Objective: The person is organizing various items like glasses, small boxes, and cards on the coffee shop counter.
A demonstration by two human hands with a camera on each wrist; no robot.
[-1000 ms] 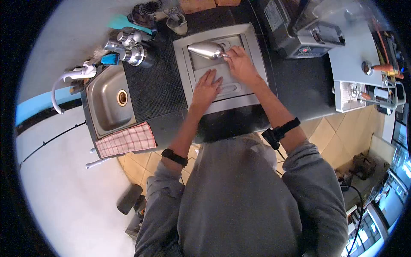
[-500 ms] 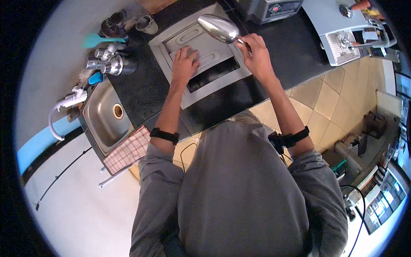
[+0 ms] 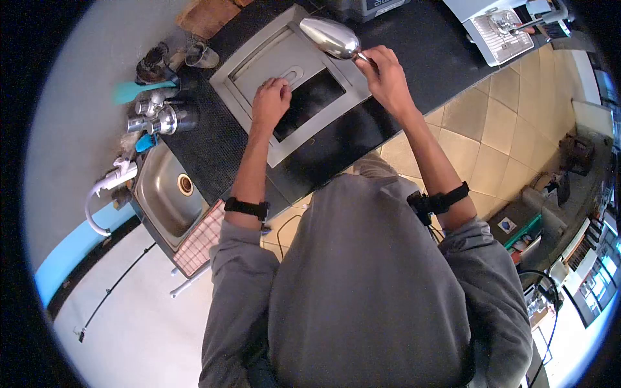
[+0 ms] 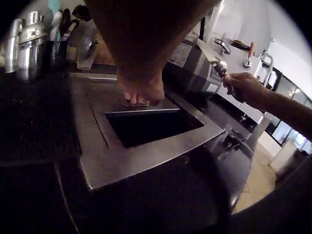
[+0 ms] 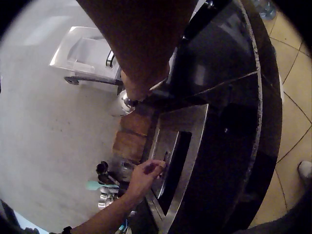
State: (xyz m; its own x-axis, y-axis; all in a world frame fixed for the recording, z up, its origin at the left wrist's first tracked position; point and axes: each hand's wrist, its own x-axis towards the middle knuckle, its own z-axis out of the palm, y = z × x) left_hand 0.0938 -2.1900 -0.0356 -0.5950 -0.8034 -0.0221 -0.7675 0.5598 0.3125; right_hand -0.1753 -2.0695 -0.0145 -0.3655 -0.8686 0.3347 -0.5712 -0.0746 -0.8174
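Observation:
My left hand point(image 3: 270, 102) has its fingers bent into the oval recess of a metal lid point(image 3: 253, 68), which lies within a square metal frame point(image 3: 303, 134) set in the black counter. A dark rectangular opening point(image 3: 315, 103) shows on the lid's near side; the left wrist view shows my left fingers point(image 4: 134, 98) just behind its edge. My right hand point(image 3: 391, 83) grips the handle of a shiny metal scoop point(image 3: 331, 39), held above the frame's far right corner. In the right wrist view, my forearm and hand partly hide the scoop point(image 5: 126, 103).
Left of the frame are a clear cup point(image 3: 202, 56), a teal spatula point(image 3: 132, 90), metal shakers point(image 3: 167, 119) and a sink point(image 3: 165, 194) with a checked cloth point(image 3: 201, 240) at its edge. An espresso machine point(image 3: 501, 39) stands at the right, a grey appliance point(image 3: 365, 8) at the back.
The lid has slid away from my body under my left hand, and the dark opening has widened. My left fingers have bent more. My right hand has lifted the scoop off the lid area, rightward.

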